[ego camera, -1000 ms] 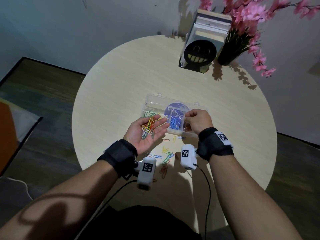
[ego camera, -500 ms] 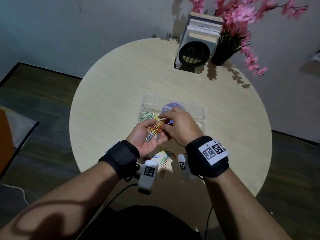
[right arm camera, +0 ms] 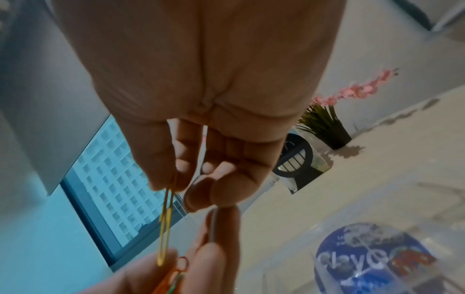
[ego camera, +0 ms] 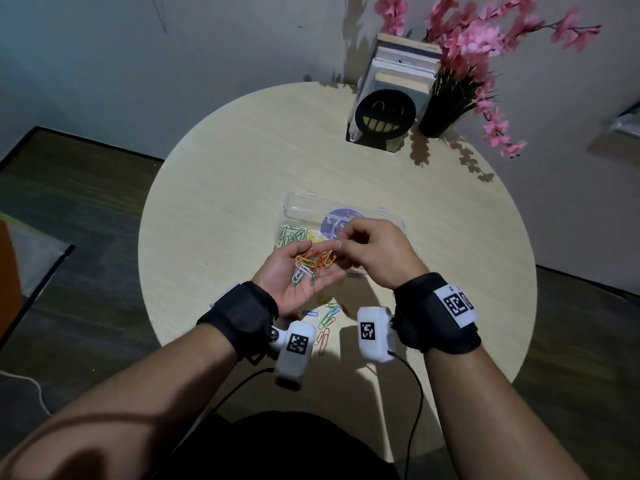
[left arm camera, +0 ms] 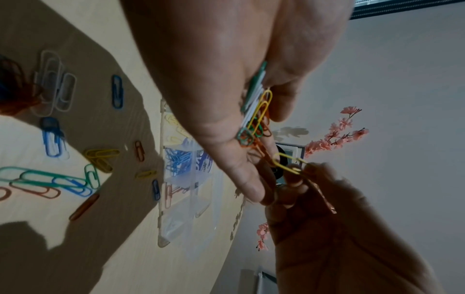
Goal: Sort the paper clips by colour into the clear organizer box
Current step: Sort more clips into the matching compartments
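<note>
My left hand lies palm up over the table, cupping a bunch of mixed paper clips in yellow, red, green and white. My right hand pinches one yellow clip between thumb and forefinger, lifting it off the left fingertips; the same yellow clip hangs from the pinch in the right wrist view. Behind both hands lies the clear organizer box, with green clips in its left compartment and blue clips in another. More loose clips lie on the table under my wrists.
A round pale wooden table holds a bookend with a smiley face and books and a dark vase of pink flowers at the back right. A round blue sticker shows on the box lid.
My right hand came from the box's right side across to my left palm and took hold of a yellow clip. The left hand has stayed palm up with its bunch.
</note>
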A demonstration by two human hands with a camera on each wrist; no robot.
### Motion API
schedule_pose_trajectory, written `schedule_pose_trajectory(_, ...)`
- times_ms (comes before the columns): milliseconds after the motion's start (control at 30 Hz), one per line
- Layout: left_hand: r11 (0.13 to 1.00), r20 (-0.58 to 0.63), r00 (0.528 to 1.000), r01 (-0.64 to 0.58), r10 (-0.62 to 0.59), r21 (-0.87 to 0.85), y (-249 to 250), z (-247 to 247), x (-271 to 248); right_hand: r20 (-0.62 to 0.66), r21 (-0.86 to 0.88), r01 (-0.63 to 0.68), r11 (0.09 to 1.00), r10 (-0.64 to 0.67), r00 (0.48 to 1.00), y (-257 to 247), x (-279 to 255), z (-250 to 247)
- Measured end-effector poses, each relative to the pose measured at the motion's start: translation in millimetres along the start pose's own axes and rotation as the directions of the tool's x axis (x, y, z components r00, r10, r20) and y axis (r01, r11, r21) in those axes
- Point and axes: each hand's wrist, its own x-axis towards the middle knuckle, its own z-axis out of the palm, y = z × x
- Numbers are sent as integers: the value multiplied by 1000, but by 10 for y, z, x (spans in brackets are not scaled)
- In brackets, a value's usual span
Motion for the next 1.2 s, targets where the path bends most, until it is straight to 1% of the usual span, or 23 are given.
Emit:
schedule_pose_trajectory(100, 1000, -26, 999, -21, 21, -9, 10, -1, 10, -43, 132, -24, 991, 29, 999, -19, -2, 28)
schedule_pose_trajectory(167, 1000, -34, 999, -31, 31, -3, 13, -11, 13, -43, 141, -35, 989, 41, 998, -51, -12, 57)
schedule_pose_trajectory(200, 999, -31, 999, -36, 35, -6, 12, -10, 12, -33, 108, -38, 993, 42, 999, -76, -17, 88)
schedule_pose_trajectory(233, 999, -27, 999, -42, 41, -12, 7, -3, 10, -19, 35, -34, 999, 34, 999, -99, -16, 131)
schedule_pose_trajectory(267, 999, -19, 999, -45, 45, -15, -4, 8, 7, 6, -82, -14, 997, 14, 1000, -123, -10, 182)
schedule_pose_trajectory(300, 999, -13, 999, -46, 46, -13, -17, 12, 8, 49, -217, 17, 976, -7, 999, -147, -1, 236)
schedule_pose_trajectory(367, 999, -13, 999, -46, 46, 8, -32, 20, 8, 135, -454, 71, 888, -11, 991, -193, 27, 347)
schedule_pose_trajectory(400, 999, -23, 999, -42, 43, 21, -33, 28, 2, 145, -536, 81, 841, -3, 989, -216, 46, 399)
schedule_pose_trajectory(433, 999, -39, 998, -38, 39, 32, -28, 32, -5, 141, -597, 83, 798, 3, 990, -235, 66, 443)
schedule_pose_trajectory(533, 998, -57, 998, -29, 32, 49, -9, 37, -21, 124, -722, 113, 683, -34, 992, -268, 108, 546)
schedule_pose_trajectory(600, 998, -56, 998, -32, 34, 52, -5, 24, -19, 135, -747, 141, 650, -59, 989, -279, 115, 575)
schedule_pose_trajectory(700, 999, -39, 998, -42, 43, 24, 10, 10, -8, 157, -699, 176, 693, -91, 983, -284, 109, 550)
schedule_pose_trajectory(767, 999, -26, 998, -53, 54, 13, 20, 6, 2, 155, -605, 144, 783, -62, 986, -289, 106, 498)
schedule_pose_trajectory(833, 998, -19, 998, -65, 65, 3, 31, 9, 6, 132, -424, 70, 903, -15, 991, -262, 132, 441)
schedule_pose_trajectory(900, 997, -4, 997, -74, 74, -7, 38, 2, 17, 80, -174, -10, 985, 24, 996, -226, 177, 377)
schedule_pose_trajectory(967, 998, 23, 998, -62, 63, -14, 54, -6, 20, 30, 50, -56, 997, 55, 998, -189, 215, 289)
schedule_pose_trajectory(1033, 999, 16, 999, -43, 43, 14, 75, -35, 32, -2, 182, -78, 980, 79, 997, -151, 249, 202)
schedule_pose_trajectory(1133, 999, -5, 999, -34, 34, -5, 106, -111, 46, -8, 290, -86, 953, 93, 996, -85, 312, 111)
schedule_pose_trajectory(1200, 999, -10, 999, -32, 32, -25, 125, -186, 55, -12, 269, -100, 958, 107, 994, -30, 378, 89)
